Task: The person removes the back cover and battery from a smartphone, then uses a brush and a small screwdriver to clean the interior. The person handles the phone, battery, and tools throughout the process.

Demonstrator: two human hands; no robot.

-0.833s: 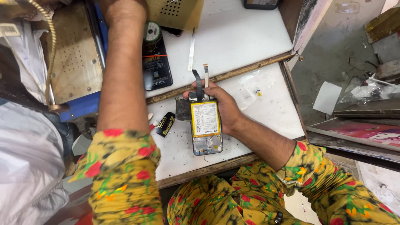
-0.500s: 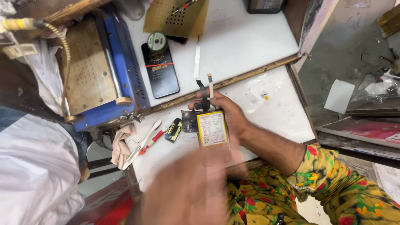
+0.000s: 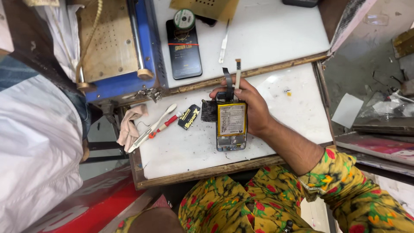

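Opened phone (image 3: 231, 125), back off, battery exposed: gripped by right hand (image 3: 252, 108). Toothbrush (image 3: 152, 127) left of phone, untouched. Left hand unseen.

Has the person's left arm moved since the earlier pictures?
Yes. It stretched over the white board toward the blue machine; now it has pulled back out of view, while the right hand holds the opened phone.

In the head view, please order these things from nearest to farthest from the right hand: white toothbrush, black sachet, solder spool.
From the right hand:
1. Small black sachet with yellow print, just beyond the opened phone.
2. White plastic toothbrush, farther toward the cloth.
3. Round solder wire spool, on the dark phone at the top.
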